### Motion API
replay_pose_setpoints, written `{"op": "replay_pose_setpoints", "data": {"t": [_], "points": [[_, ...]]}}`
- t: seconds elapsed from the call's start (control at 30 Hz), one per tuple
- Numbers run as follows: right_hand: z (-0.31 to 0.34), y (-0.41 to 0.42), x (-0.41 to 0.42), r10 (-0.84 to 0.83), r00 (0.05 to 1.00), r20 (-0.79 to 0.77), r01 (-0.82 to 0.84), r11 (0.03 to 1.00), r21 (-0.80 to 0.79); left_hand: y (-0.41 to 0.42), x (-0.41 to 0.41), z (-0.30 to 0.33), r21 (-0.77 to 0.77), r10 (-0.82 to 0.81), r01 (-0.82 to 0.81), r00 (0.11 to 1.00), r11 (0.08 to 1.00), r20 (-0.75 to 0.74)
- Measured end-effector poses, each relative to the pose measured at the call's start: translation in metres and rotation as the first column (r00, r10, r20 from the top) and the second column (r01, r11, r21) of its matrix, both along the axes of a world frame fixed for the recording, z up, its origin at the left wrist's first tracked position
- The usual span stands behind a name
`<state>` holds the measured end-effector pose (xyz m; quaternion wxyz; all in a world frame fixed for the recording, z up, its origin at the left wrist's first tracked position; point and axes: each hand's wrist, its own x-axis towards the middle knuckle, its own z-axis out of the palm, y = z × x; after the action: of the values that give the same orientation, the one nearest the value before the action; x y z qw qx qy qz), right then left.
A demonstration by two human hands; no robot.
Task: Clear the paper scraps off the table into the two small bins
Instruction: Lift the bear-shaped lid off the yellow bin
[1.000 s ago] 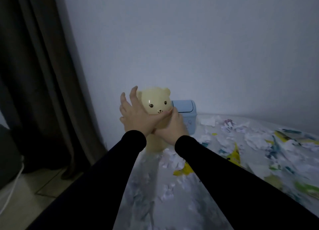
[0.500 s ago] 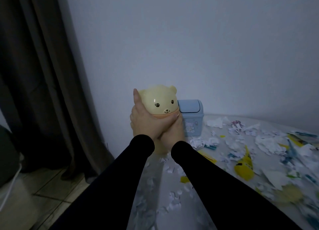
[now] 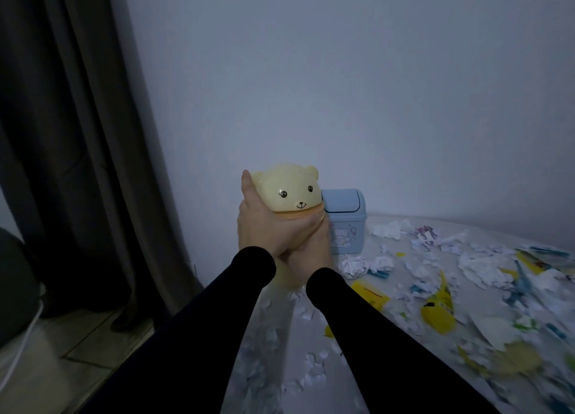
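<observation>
Head view: left grip (image 3: 264, 230) wraps the yellow bear bin (image 3: 287, 196) just under its bear-head lid, thumb up the lid's left side. Right grip (image 3: 311, 252) sits below the left one, clasping the bin body; fingers mostly hidden. Blue bin (image 3: 345, 224) just right of both grips, on the counter (image 3: 280, 367). Paper scraps (image 3: 466, 267) litter the counter right of and below the grips.

Room as I see it: plain pale wall (image 3: 342, 87), dim light. Left of the wall, dark floor-length curtain (image 3: 77, 133). Below the curtain, tiled floor (image 3: 77, 351), a white cable (image 3: 18, 357) trailing across it.
</observation>
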<state>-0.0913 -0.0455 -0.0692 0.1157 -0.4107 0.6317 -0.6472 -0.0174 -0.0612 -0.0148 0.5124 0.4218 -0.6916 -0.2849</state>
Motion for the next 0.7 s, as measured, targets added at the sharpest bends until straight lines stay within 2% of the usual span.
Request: {"op": "replay_pose_setpoints", "data": {"t": [0.17, 0.27, 0.43, 0.53, 0.7], "points": [[-0.002, -0.001, -0.001, -0.004, 1.000, -0.004, 0.004, 0.999, 0.034, -0.006, 0.004, 0.014, 0.057, -0.011, 0.016, 0.996, 0.998, -0.093], [0.000, -0.002, 0.001, 0.015, 1.000, 0.018, -0.016, 0.998, 0.065, -0.003, 0.013, 0.018, -0.019, 0.005, -0.007, 0.992, 1.000, -0.122], [0.006, 0.010, -0.002, 0.032, 0.999, 0.007, -0.032, 0.996, 0.080, 0.008, 0.049, -0.010, -0.067, 0.083, -0.105, 0.959, 0.992, -0.272], [0.011, 0.015, -0.001, 0.026, 1.000, 0.002, -0.026, 0.995, 0.099, 0.011, 0.078, -0.027, -0.058, 0.203, -0.220, 0.955, 0.974, -0.215], [0.010, 0.021, 0.004, -0.012, 1.000, -0.010, 0.013, 0.991, 0.133, 0.013, 0.108, -0.044, 0.088, 0.370, -0.361, 0.921, 0.929, -0.126]]}}
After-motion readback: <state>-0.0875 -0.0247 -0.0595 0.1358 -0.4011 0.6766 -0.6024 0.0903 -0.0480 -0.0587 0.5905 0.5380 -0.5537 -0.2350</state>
